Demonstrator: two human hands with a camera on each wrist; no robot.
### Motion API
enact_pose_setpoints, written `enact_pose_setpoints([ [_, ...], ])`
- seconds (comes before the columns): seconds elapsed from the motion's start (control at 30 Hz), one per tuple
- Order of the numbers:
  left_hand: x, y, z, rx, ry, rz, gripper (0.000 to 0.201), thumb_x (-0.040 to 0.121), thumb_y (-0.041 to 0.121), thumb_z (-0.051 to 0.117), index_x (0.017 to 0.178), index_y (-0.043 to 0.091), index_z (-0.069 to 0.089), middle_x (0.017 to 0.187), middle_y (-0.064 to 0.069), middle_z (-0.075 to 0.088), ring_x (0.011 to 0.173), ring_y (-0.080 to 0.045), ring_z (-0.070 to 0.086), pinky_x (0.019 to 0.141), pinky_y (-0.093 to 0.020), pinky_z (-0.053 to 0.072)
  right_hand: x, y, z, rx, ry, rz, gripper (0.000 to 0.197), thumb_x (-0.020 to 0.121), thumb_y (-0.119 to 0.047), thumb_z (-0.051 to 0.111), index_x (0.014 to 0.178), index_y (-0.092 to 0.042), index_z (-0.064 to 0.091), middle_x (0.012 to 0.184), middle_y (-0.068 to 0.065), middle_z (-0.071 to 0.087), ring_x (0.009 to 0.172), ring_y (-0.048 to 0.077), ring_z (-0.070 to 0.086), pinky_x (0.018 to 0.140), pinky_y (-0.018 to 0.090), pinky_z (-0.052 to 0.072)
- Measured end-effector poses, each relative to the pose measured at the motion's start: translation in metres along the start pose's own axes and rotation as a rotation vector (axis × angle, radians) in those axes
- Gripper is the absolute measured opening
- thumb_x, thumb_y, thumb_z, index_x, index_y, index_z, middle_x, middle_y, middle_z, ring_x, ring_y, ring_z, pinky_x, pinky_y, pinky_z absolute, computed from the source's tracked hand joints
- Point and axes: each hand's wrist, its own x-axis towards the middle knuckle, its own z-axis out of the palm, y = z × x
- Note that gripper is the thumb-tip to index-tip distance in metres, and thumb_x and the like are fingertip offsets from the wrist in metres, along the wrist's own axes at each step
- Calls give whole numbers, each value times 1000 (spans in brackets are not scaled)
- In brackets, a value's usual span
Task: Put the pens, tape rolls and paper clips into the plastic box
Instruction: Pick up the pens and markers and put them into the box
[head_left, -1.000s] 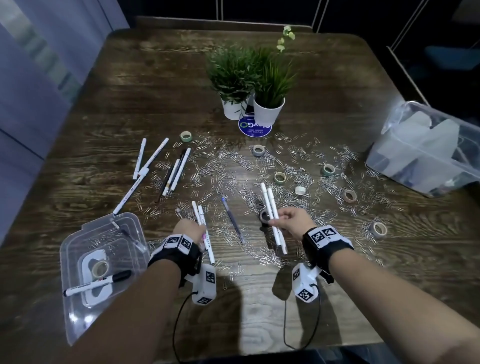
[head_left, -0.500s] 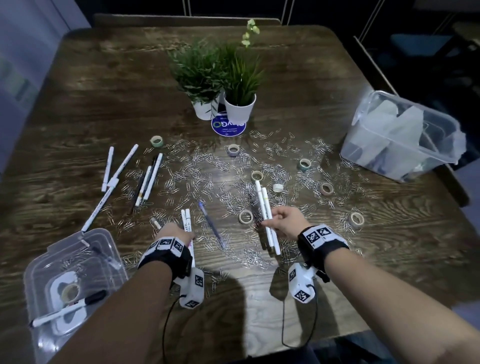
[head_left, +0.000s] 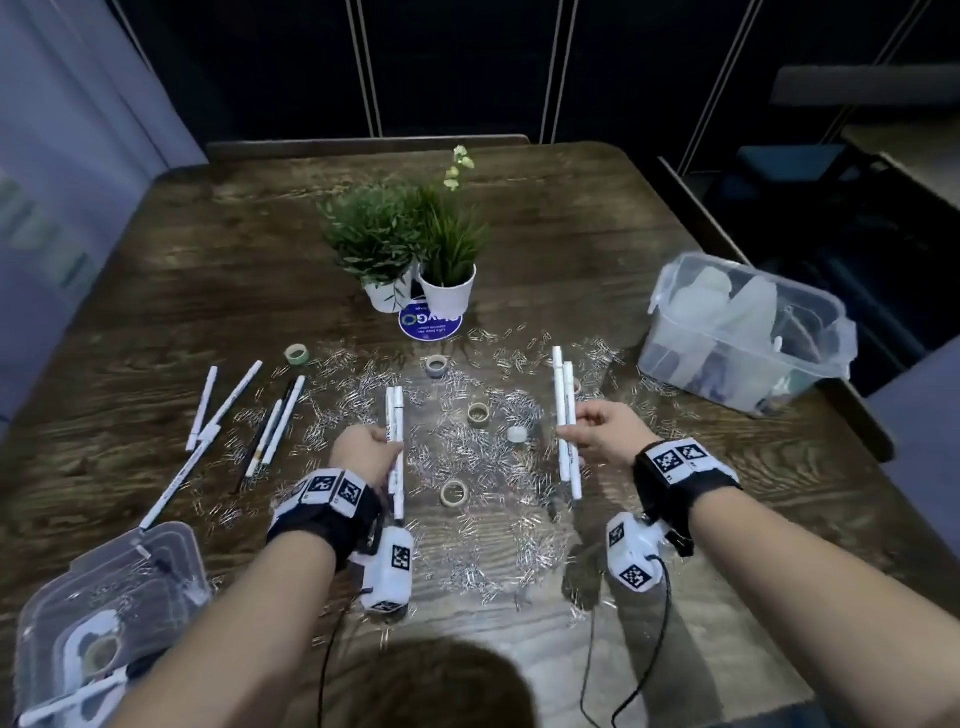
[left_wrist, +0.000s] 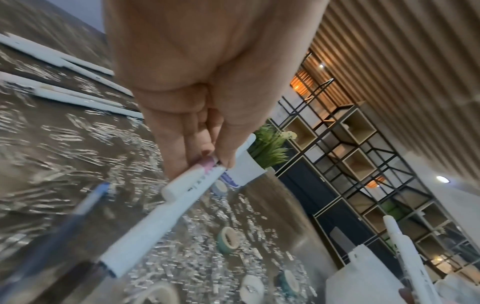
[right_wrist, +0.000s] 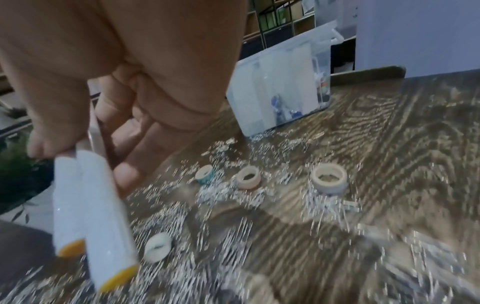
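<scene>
left hand (head_left: 363, 452): fingers pinch two white pens (head_left: 396, 441) above the table (head_left: 571, 218) | right hand (head_left: 602, 434): fingers pinch two white pens (head_left: 565, 410); right wrist view alone shows their yellow end caps | paper clips (head_left: 467, 457): thin, silvery, scattered mid-table among ring-shaped tape rolls (head_left: 453, 492) | plastic box (head_left: 62, 613): clear, near-left table corner

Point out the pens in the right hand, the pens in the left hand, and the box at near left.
Right-hand pens (head_left: 564, 395), head view: upper barrels.
Left-hand pens (head_left: 395, 415), head view: barrels above the fist.
Plastic box (head_left: 171, 535), head view: far rim.
</scene>
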Motion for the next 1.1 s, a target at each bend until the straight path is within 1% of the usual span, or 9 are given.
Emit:
enact_pose_setpoints([
  [0.1,-11,46,19,-74,3,80,17,87,22,67,87,5,66,72,-7,67,61,-20,60,62,-31,53,3,-3,-50,30,47,1,14,80,-15,78,90,-10,69,69,3,66,63,20,59,70,39,53],
  [0.27,-28,137,69,-169,7,199,18,86,22,67,77,7,63,75,-11,67,70,-26,63,73,-38,56,4,-7,-154,6,209,-70,10,85,-14,73,81,-15,64,59,-3,59,47,7,53,55,27,48],
  [0.37,-39,197,108,-252,-43,245,23,87,20,67,70,7,62,68,-11,65,63,-24,63,73,-42,58,9,-4,-226,40,253,-67,6,89,-9,68,87,-10,63,74,9,62,60,19,61,59,32,54],
  [0.5,-45,254,156,-376,-116,275,16,82,24,72,76,10,66,72,-10,69,72,-30,69,77,-48,58,20,6,-307,16,363,-81,10,86,-11,72,92,-6,65,72,7,63,61,20,59,51,26,52],
  [0.57,-52,274,175,-418,-138,280,17,82,23,72,88,8,67,76,-7,68,72,-27,66,76,-43,58,31,10,-338,-3,420,-66,9,85,-11,73,83,-8,65,67,6,60,58,19,57,51,26,50],
  [0.7,-65,300,199,-481,-147,262,26,83,18,72,102,3,63,82,-7,66,71,-19,64,65,-33,54,60,20,-374,-9,502,-11,18,78,-12,78,71,-4,64,70,17,65,64,29,63,68,47,60],
  [0.87,-68,313,212,-460,-157,255,21,85,19,71,100,9,61,82,-5,65,73,-16,64,68,-32,56,86,38,-391,-135,493,93,23,79,-18,80,67,-2,68,69,18,70,68,35,71,69,51,60],
  [1.0,-64,315,213,-474,-154,244,24,85,18,70,103,7,61,87,-10,68,78,-20,66,73,-37,58,89,41,-392,-113,469,130,26,80,-17,79,68,3,67,67,18,70,63,32,71,69,47,61],
  [1.1,-61,315,216,-487,-162,226,24,85,15,70,104,4,61,90,-16,70,76,-21,67,72,-38,59,89,36,-394,-57,498,91,19,85,-13,74,73,0,66,68,14,68,49,20,66,55,32,60],
])
